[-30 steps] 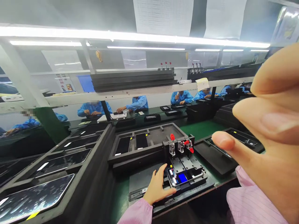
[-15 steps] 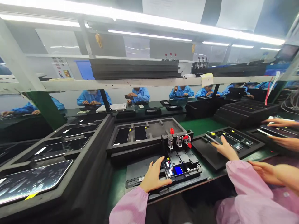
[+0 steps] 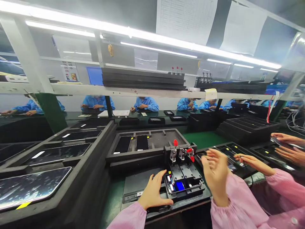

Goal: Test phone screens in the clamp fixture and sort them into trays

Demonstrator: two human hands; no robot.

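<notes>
The toggle-clamp fixture hides part of its lit smartphone. Right of the fixture, the person's right hand is blurred, its grip unclear. Far left, an unlit smartphone is cut off; high above, a printed sheet is illegible.

A glossy rectangular phone, its screen showing a blue block, lies flat in a black, red-levered clamping fixture.

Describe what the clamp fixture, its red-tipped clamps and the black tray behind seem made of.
Clamp fixture: probably metal, dark satin, given its crisp, screwed plates. Clamps: silvery, shiny metal, likely steel; the red tips look like plastic or rubber, by their solid colour. Black tray: perhaps dense matte foam, judging by its thick, dull walls.
</notes>
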